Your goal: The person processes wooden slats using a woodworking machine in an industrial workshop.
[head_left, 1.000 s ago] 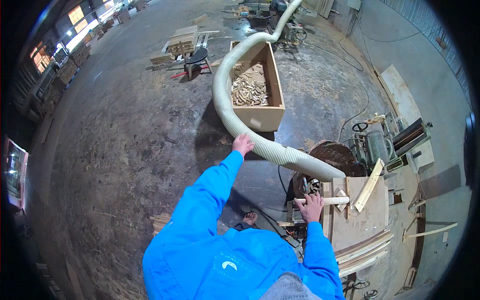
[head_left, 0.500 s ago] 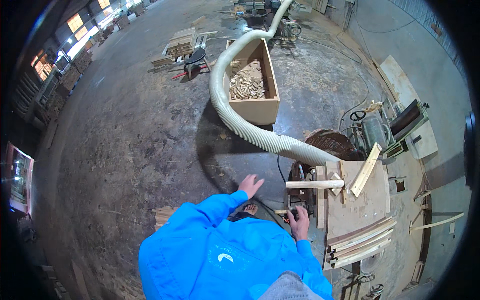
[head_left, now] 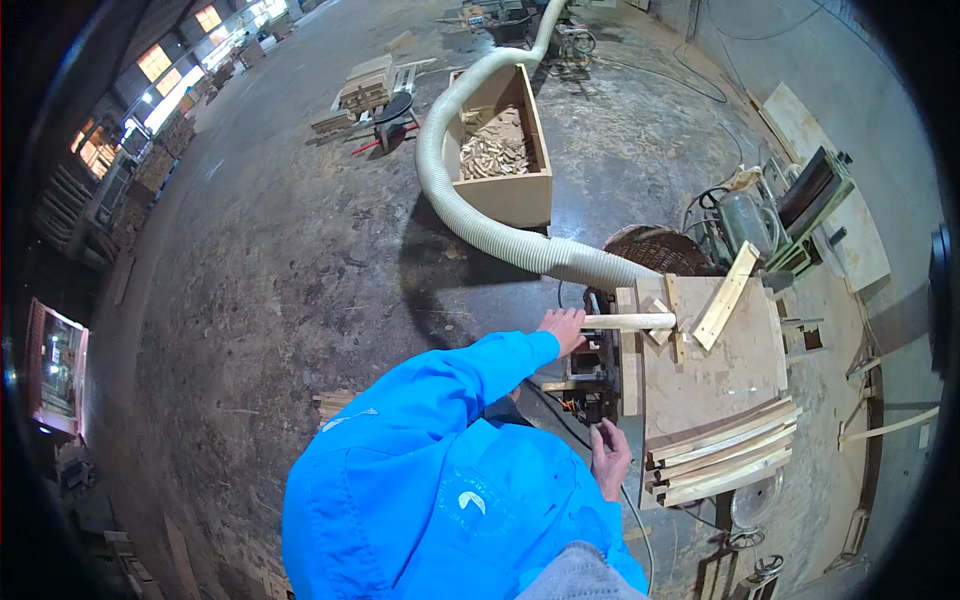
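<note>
My left hand is closed round the near end of a pale wooden strip, which juts out past the left side of the worktable. The strip's far end lies on the tabletop by a small wooden block and an upright-set batten. Below it, by the table's left edge, my right hand is raised with fingers loosely bent and apart, and nothing shows in it. Wires and dark machine parts lie just above that hand.
Several stacked wooden strips lie at the table's near edge, and a slanted board at its far side. A thick ribbed hose curves past a wooden bin of offcuts. A wicker basket and green machine stand beyond.
My left hand has moved right and up and taken hold of the strip's end. My right hand has drawn slightly down from the machine parts. The view has shifted slightly.
</note>
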Tool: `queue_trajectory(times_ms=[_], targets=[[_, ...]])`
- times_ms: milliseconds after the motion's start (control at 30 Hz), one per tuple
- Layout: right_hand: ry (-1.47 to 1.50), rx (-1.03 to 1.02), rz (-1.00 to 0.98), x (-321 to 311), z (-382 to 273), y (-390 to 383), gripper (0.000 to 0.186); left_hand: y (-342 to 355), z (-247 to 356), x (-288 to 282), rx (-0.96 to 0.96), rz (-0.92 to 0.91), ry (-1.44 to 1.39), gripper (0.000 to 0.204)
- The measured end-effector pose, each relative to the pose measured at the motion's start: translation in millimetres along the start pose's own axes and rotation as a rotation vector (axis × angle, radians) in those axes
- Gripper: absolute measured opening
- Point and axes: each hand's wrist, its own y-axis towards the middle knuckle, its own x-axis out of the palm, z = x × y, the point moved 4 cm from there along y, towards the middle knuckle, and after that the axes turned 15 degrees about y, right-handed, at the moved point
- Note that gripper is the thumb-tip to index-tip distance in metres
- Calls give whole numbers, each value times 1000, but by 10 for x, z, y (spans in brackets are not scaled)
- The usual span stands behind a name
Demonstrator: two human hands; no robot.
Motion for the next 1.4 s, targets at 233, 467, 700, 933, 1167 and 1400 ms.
queue_trajectory(times_ms=[233,467,700,933,1167,1400], targets=[[-25,-174,294,-695,-68,-164,26,282,45,415,-116,-98,172,29],[-128,-202,861,-1759,36,-276,40,571,-292,461,-8,23,531,13],[-214,100,1125,-2217,411,-886,53,543,-211,636,105,-72,224,35],[-728,-111,875,-1850,155,-381,64,482,-230,535,121,-46,216,38],[-1045,48,543,-1526,138,264,98,508,-271,553,114,-29,198,38],[-1138,-64,416,-1189,348,297,72,476,-311,549,106,-2,178,36]])
